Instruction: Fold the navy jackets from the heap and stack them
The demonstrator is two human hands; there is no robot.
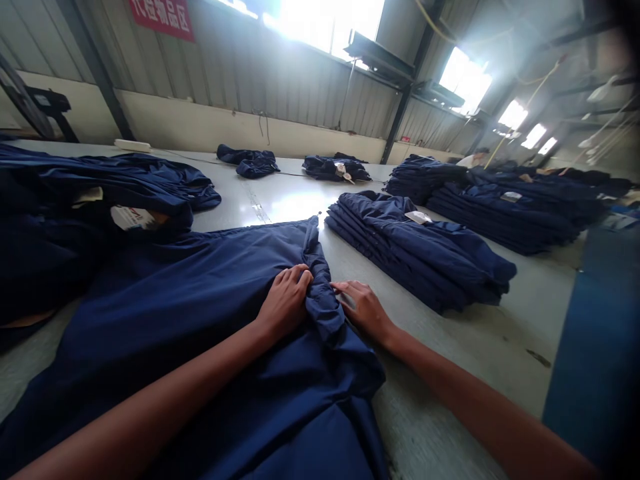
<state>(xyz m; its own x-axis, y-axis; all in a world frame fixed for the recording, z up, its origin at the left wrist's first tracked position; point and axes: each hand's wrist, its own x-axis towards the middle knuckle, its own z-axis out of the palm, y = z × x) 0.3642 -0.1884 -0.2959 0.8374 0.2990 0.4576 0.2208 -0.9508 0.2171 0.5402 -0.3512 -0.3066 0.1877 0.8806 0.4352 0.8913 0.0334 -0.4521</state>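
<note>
Overhead at the far wall, a red sign (pixel 163 17) carries white Chinese characters; the last three read 物品区, while the top of the sign is cut off by the frame. On the heap of dark clothing (pixel 165 180) at the left, a pale label (pixel 134 218) bears reddish print too blurred to read. Another white tag (pixel 419 217) lies on the near folded stack (pixel 420 250), its writing likewise illegible, and so is that on the tag (pixel 511 197) of the farther stack (pixel 505 217).

A navy garment (pixel 175 300) lies on the pale table (pixel 505 340), directly before the person, between the heap and the near stack. Its lower part runs out of the frame, and its exact type is hard to make out. The cloth spreads toward the lower left, while its bunched right edge runs lengthwise away from the person, slanting slightly left to a pointed far end.

The left hand (pixel 286 293) rests on the garment, fingers curled against the bunched edge; whether they pinch it, I cannot tell, since the fingertips are hidden in the folds. The right hand (pixel 365 310) meets the same edge from the other side, fingers extended, thumb apart.
</note>
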